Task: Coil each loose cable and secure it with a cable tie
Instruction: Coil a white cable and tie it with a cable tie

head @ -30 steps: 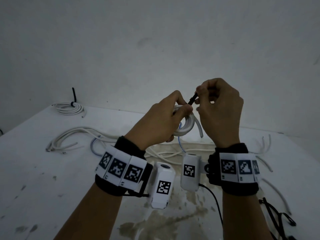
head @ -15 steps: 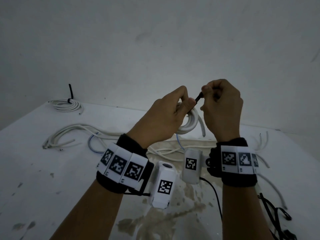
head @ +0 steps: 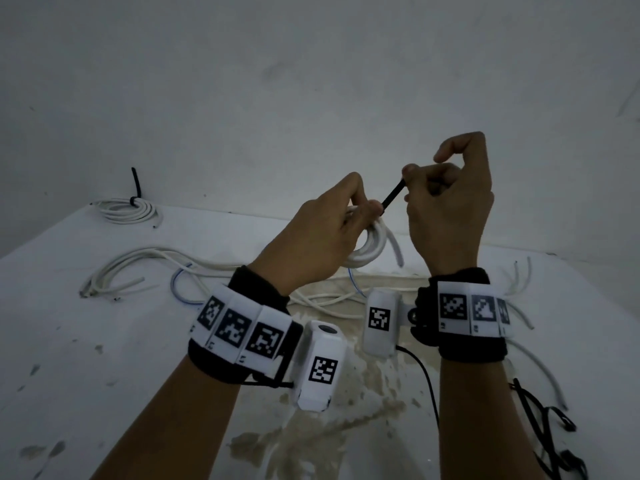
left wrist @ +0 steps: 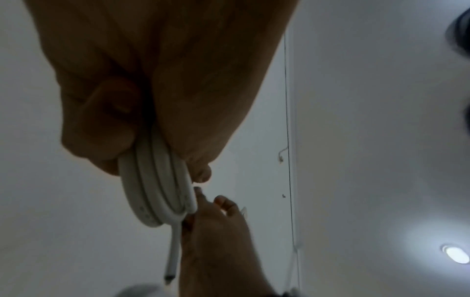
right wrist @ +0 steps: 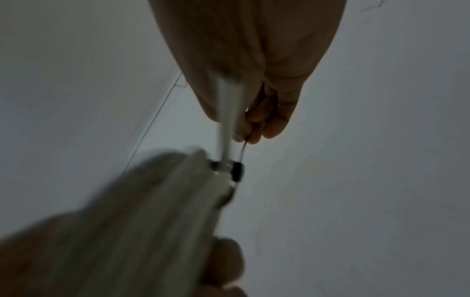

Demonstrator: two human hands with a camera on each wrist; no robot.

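Note:
My left hand (head: pixel 332 230) grips a small coil of white cable (head: pixel 369 249) held up above the table; the coil's loops (left wrist: pixel 155 191) show between thumb and fingers in the left wrist view. A black cable tie (head: pixel 393 196) runs from the coil up to my right hand (head: pixel 446 202), which pinches its tail. In the right wrist view the tie's head (right wrist: pixel 237 170) sits against the blurred coil (right wrist: pixel 162 201), and the thin tail rises to the right fingertips (right wrist: pixel 251 132). One cut end of the cable (head: pixel 397 251) hangs free.
A tied white coil (head: pixel 126 210) with a black tie lies at the table's (head: pixel 69 341) far left. Loose white cables (head: pixel 114 271) and a blue wire (head: pixel 178 287) lie in the middle, more white pieces (head: pixel 533 362) at the right, black ties (head: pixel 550 431) near the right edge.
My right hand has moved up and to the right, drawing more of the black tie's tail out from the coil. My left hand keeps its hold on the coil.

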